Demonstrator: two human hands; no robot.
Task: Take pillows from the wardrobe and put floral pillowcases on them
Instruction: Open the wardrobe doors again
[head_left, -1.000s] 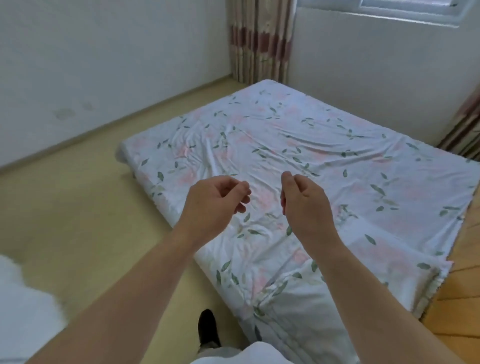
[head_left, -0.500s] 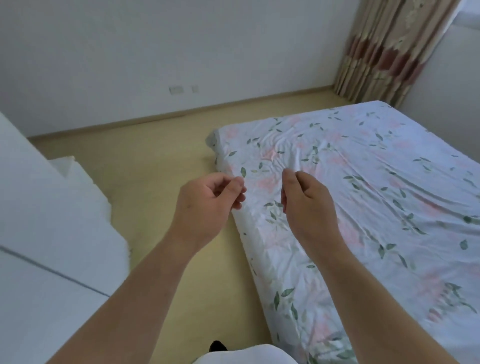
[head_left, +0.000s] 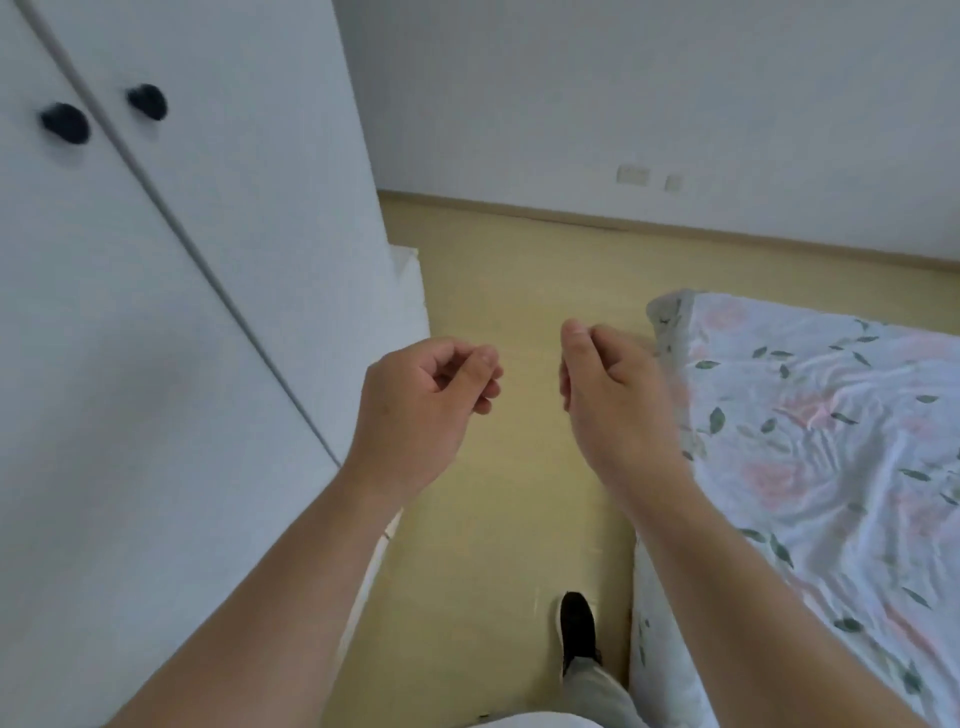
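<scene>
Hovering empty and loosely curled, left hand (head_left: 421, 410) and right hand (head_left: 610, 395) face the closed wardrobe (head_left: 156, 338) (knobs unreached), probably ready to open it.

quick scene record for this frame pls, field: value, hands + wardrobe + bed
left hand: empty, fingers loosely curled, held over the floor
right hand: empty, loosely curled, beside the bed's corner
wardrobe: white, at left, both doors shut
knobs: two dark round ones either side of the door seam
bed: at right, floral sheet
floor: yellowish
pillows: none in view
shoe: dark, on the floor
</scene>
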